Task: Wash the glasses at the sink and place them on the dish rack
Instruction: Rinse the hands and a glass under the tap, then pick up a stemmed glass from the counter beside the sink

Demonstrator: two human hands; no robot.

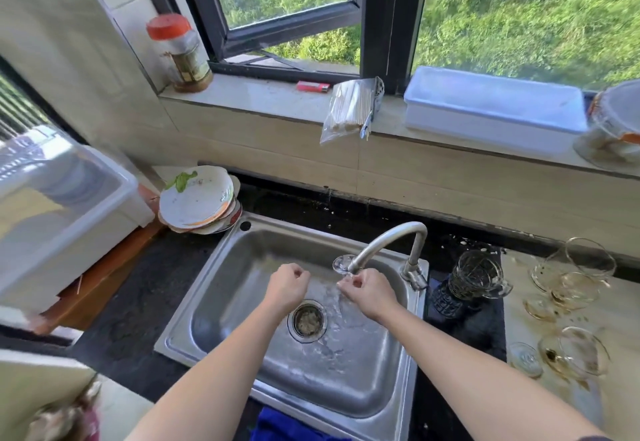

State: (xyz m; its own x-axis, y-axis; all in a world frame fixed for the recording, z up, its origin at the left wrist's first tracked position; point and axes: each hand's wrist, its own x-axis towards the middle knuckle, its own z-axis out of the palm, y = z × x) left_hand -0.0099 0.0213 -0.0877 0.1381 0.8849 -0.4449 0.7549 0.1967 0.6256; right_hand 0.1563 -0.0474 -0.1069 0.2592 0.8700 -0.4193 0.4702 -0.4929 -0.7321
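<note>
You are in a home kitchen. Below your left hand (287,288) is a steel sink (213,277), and a tap (388,238) pours water over your right hand (372,293). Beyond the left hand lies a stack of used plates (197,205); to the right of the right hand stand stained glasses (575,277) on the counter (623,319). Further beyond both, a window sill (263,95) carries a jar (181,54).

No writing is legible; the label on the red-lidded jar (183,54) is blurred.
</note>
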